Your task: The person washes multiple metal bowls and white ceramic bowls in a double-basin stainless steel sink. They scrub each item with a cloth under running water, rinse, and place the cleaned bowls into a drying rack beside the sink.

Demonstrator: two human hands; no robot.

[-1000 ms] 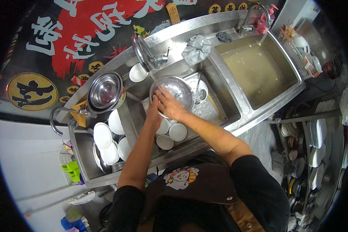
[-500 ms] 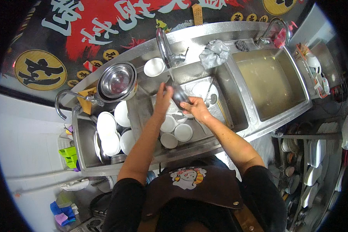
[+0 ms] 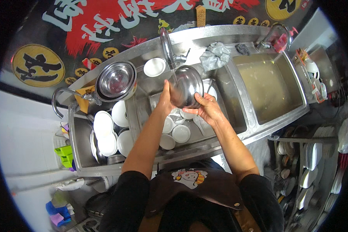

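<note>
A shiny metal bowl (image 3: 188,86) is held between my two hands over the middle sink basin, its rounded outside turned up toward me. My left hand (image 3: 165,99) presses along its left side, fingers partly hidden behind it. On the lower right edge my right hand (image 3: 208,109) grips with the thumb on top. Just above, the middle faucet (image 3: 167,48) runs a thin stream of water onto the bowl. Below my hands, small white dishes (image 3: 181,133) and a white spoon (image 3: 198,124) lie in the basin.
Nested metal bowls (image 3: 116,80) and a white bowl (image 3: 154,67) stand behind the basin. White plates (image 3: 107,144) are piled in the left sink. Cloudy water (image 3: 261,85) fills the right one. A grey cloth (image 3: 215,56) lies on the back ledge; loaded dish shelves (image 3: 305,139) stand at right.
The metal bowl has turned from nearly edge-on to showing its broad rounded outside. Both hands have shifted around it, with the right hand now lower on its right edge.
</note>
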